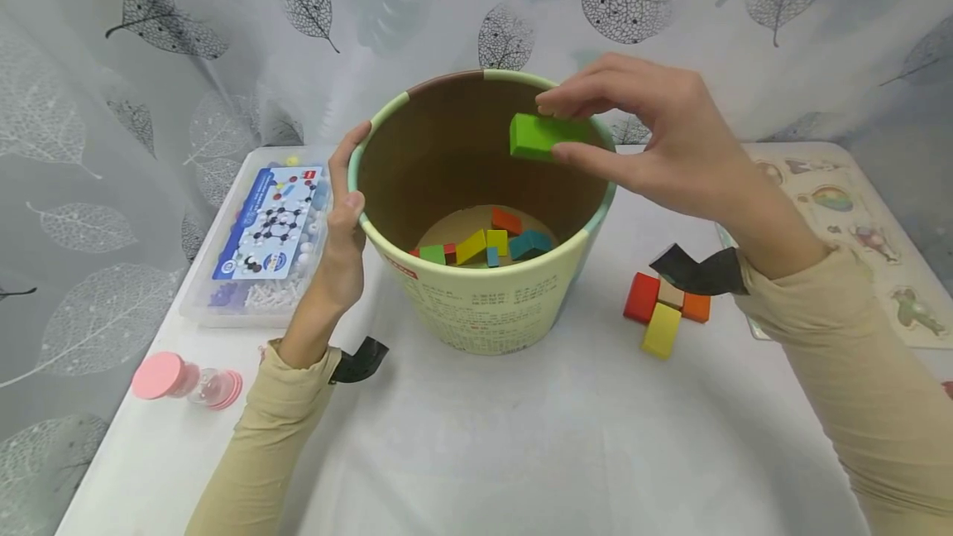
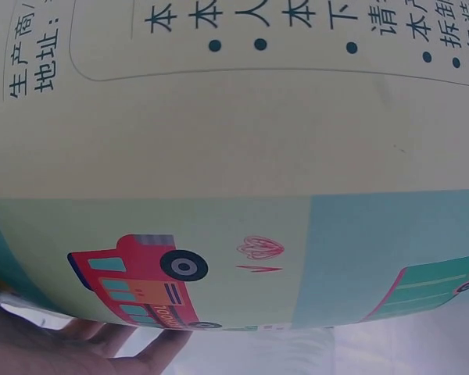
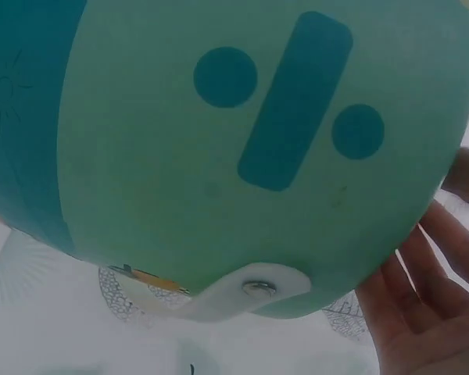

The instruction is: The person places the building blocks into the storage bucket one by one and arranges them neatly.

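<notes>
Head view: a green block is pinched between the thumb and fingers of the right hand, which are parted just enough to span it, and is held over the right side of the mouth of a bucket. The bucket's left rim is gripped by the left hand, whose thumb and fingers are bent over the edge. Loose blocks in several colours are gathered on the bottom inside.

On the table, to the bucket's right, a red block, a yellow block, an orange block and a plain block are clustered. A picture board is placed beyond them, partly covered by the right arm. To the left, a clear case and a pink hourglass are seen. In the right wrist view, a white strap is fastened to the bucket's wall.
</notes>
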Demonstrator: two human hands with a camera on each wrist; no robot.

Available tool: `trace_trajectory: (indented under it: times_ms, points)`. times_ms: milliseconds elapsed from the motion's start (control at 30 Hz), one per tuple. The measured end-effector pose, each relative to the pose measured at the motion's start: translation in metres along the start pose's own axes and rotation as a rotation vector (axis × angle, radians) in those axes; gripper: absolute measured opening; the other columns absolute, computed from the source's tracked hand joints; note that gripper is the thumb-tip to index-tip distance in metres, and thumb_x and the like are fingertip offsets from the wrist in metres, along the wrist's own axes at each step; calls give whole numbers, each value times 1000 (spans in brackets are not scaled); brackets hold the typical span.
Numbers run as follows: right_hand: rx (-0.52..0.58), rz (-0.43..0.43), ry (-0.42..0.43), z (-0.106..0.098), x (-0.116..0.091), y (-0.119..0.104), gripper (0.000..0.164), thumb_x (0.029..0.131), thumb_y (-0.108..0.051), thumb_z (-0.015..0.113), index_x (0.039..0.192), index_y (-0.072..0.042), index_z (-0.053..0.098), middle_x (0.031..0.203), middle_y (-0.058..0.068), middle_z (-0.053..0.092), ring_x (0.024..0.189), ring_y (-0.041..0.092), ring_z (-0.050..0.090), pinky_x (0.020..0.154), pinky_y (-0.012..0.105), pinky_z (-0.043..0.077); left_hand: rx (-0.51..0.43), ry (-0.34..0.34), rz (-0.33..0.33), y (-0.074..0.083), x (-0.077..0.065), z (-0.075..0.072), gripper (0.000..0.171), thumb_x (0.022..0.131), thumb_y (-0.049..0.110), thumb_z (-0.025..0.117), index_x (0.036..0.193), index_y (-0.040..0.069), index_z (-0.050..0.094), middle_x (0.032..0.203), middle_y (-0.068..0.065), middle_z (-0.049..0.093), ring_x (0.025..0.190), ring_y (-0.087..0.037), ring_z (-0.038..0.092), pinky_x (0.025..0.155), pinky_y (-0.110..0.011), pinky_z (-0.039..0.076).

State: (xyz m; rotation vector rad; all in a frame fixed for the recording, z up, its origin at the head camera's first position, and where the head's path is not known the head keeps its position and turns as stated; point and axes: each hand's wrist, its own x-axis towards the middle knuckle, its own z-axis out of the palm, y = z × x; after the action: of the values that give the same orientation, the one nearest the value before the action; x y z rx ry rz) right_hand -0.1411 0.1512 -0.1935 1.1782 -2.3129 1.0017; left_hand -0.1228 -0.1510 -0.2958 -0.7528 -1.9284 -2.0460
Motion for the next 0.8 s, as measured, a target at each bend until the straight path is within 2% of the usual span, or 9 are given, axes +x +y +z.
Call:
trace_trajectory:
  times_ms: [133,367,467,633,700,800]
  points:
    - [5,-11,-5,-2,0,0,40,75,4,78,114,-1,69,108,1,70,97,5,64,90,17,50,-8,-1,2,1,0,1,79,88,59,44,153,20,20,154,-9,31,140,-34,31,113,-52,23]
    - [-65,-2,-18,-18,-8,-5,43,75,4,78,117,0,68,111,9,69,101,5,64,92,16,49,-12,-1,10,3,0,1,80,88,59,43,152,18,19,154,-12,30,139,-36,31,112,-50,26]
    - [-110,26,-13,-26,-19,-4,47,72,6,80,117,-2,68,111,7,69,102,1,62,93,13,47,-11,-3,13,3,1,1,80,88,59,43,152,18,19,154,-12,30,139,-37,30,112,-51,26]
    - [-153,60,8,-34,-54,7,47,68,7,82,112,-5,72,108,3,72,105,-6,59,93,11,42,-22,-5,11,3,0,2,80,88,59,44,152,18,19,154,-12,30,139,-37,30,112,-51,26]
    - [-124,60,-1,-33,-74,15,41,70,0,83,109,-4,73,107,4,72,106,-5,59,93,11,42,-22,0,14,3,0,3,80,88,59,44,152,18,20,154,-13,31,139,-37,30,112,-49,26]
    - [-66,84,-42,-25,-108,27,45,65,-1,87,108,-7,74,106,-1,71,106,-4,59,95,10,40,-29,3,20,3,1,4,81,88,59,44,152,17,20,153,-14,31,138,-37,31,113,-48,26]
